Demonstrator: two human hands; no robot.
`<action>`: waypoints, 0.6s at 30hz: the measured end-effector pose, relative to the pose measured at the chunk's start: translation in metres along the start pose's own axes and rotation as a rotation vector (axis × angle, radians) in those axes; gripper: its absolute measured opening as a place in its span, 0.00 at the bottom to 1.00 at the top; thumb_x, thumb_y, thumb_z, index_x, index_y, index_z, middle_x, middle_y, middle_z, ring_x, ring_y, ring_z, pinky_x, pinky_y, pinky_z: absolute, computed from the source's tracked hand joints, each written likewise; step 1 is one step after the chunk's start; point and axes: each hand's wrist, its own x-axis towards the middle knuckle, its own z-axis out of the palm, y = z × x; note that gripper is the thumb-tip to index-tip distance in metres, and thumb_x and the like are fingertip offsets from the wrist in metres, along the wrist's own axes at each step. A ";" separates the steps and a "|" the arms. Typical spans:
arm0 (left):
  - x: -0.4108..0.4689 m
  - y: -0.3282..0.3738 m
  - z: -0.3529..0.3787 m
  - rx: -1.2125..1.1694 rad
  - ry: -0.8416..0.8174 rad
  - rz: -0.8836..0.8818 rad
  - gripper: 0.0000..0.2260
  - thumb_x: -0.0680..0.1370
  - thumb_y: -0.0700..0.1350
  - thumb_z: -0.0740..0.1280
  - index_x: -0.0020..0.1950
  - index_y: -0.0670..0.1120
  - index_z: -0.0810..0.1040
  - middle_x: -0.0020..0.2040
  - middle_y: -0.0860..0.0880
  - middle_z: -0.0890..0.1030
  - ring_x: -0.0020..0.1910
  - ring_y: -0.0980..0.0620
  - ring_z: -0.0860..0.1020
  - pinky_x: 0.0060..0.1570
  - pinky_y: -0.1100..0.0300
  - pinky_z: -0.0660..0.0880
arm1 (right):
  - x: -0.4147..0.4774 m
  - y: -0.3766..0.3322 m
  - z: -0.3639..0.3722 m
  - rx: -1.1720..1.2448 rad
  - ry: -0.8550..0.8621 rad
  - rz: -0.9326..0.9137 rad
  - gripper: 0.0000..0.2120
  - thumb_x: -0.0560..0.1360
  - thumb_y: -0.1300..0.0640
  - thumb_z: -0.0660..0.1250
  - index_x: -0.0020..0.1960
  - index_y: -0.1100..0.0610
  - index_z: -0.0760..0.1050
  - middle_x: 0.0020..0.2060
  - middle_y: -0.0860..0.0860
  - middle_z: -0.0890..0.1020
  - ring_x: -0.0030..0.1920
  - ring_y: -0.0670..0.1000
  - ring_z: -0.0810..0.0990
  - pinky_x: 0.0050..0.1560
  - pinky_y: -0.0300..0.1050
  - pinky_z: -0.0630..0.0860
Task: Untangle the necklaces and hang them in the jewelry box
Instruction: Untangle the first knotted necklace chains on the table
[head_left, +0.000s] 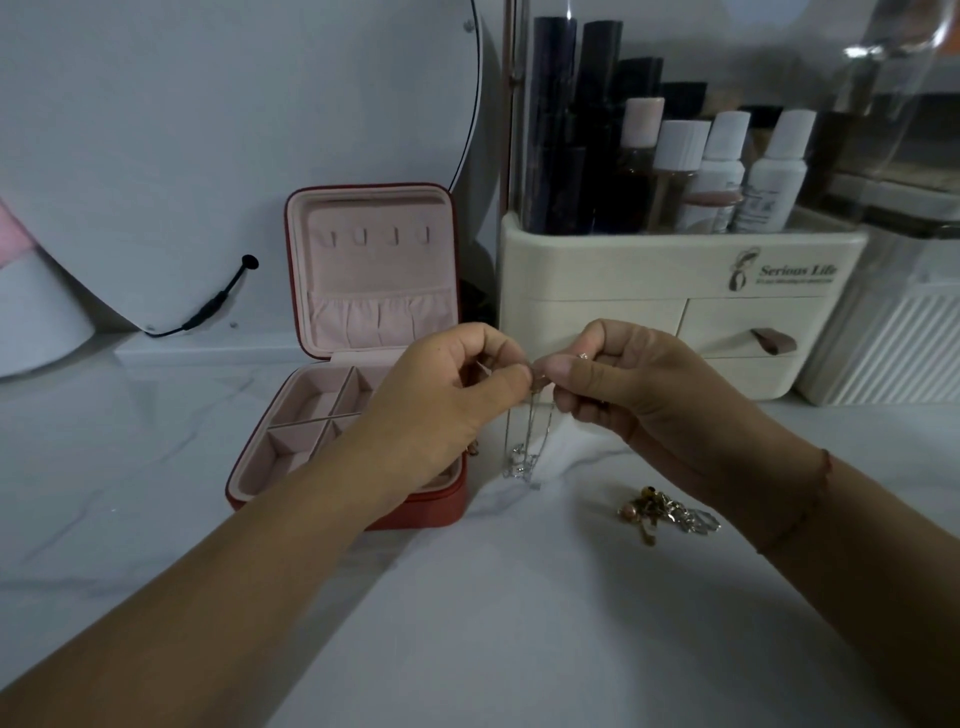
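Both hands pinch a thin silver chain necklace (525, 441) above the white marble-look desk (467, 623).

The left hand (441, 405) and right hand (623, 384) meet thumb to forefinger, each grip narrow and closed on the top of the chain, whose strands hang down to a small cluster just touching the desk. The red square jewelry box (363, 364) stands open to the left — pink lining, four hooks in the upright lid, none carrying anything. A tangled heap of gold and silver jewelry (667, 512) lies on the desk near the right wrist, before the cream cosmetics organizer (675, 291).
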 end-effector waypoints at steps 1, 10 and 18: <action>0.000 0.001 0.000 -0.011 -0.001 -0.017 0.05 0.75 0.44 0.67 0.39 0.50 0.77 0.26 0.57 0.71 0.27 0.57 0.65 0.28 0.64 0.64 | 0.000 0.000 0.000 0.029 -0.003 0.003 0.09 0.63 0.56 0.73 0.36 0.57 0.73 0.39 0.61 0.80 0.34 0.48 0.72 0.37 0.39 0.68; -0.001 0.002 0.004 -0.098 -0.005 -0.046 0.07 0.77 0.40 0.63 0.40 0.47 0.77 0.29 0.54 0.76 0.29 0.59 0.71 0.30 0.66 0.68 | 0.003 0.004 0.001 0.133 -0.075 0.033 0.06 0.69 0.58 0.67 0.39 0.59 0.70 0.32 0.52 0.79 0.28 0.44 0.68 0.29 0.33 0.67; 0.001 0.000 0.007 -0.434 -0.075 -0.128 0.08 0.79 0.37 0.60 0.42 0.44 0.75 0.32 0.52 0.80 0.29 0.57 0.73 0.29 0.65 0.68 | 0.004 0.005 -0.002 -0.105 0.009 -0.001 0.11 0.67 0.52 0.70 0.39 0.57 0.71 0.26 0.50 0.76 0.31 0.49 0.66 0.37 0.42 0.64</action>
